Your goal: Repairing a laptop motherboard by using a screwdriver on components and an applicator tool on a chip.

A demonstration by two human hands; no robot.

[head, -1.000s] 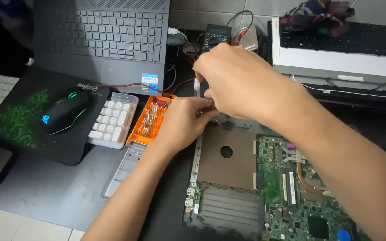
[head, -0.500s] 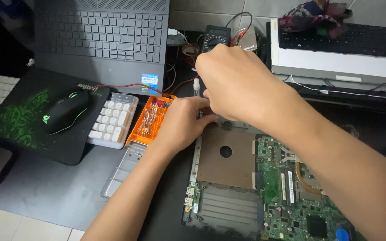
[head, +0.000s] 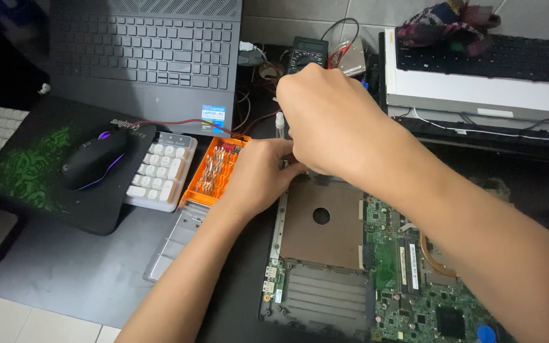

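with the right hand (head: 328,121) fisted over a small driver and the left hand (head: 258,174) pinching at the top edge of the opened laptop chassis (head: 319,222) mid-desk, a slip could gouge the green board (head: 414,279).

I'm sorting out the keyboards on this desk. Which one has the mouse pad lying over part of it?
The white keyboard at the left: the black-and-green mouse pad with the mouse covers its middle. The grey laptop's keyboard and the black keyboard at upper right carry no pad.
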